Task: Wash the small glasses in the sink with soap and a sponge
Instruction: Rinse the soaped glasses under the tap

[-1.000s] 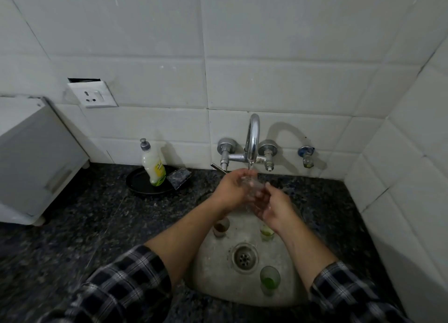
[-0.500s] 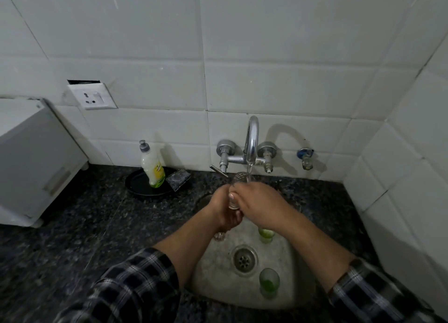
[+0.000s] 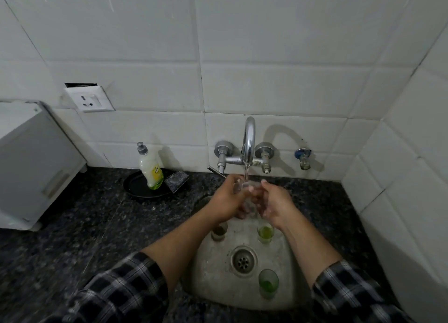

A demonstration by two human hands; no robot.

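Observation:
I hold a small clear glass (image 3: 243,186) under the running tap (image 3: 248,143), above the sink (image 3: 211,271). My left hand (image 3: 226,199) grips the glass from the left. My right hand (image 3: 275,203) touches it from the right, fingers on its rim. Three small glasses stand in the sink: a brownish one (image 3: 219,231) at the back left, one with green liquid (image 3: 265,233) at the back right, and a green one (image 3: 268,281) near the front beside the drain (image 3: 243,261). The sponge (image 3: 177,180) and soap bottle (image 3: 150,168) rest on a black plate (image 3: 138,189) to the left.
Dark speckled granite counter (image 3: 84,225) surrounds the sink. A white appliance (image 3: 31,165) stands at the far left. White tiled walls rise behind and to the right, with a wall socket (image 3: 89,99) and a small blue-capped valve (image 3: 302,156).
My right hand has come off the top of the glass and now sits to its right, so the glass shows between both hands under the water stream.

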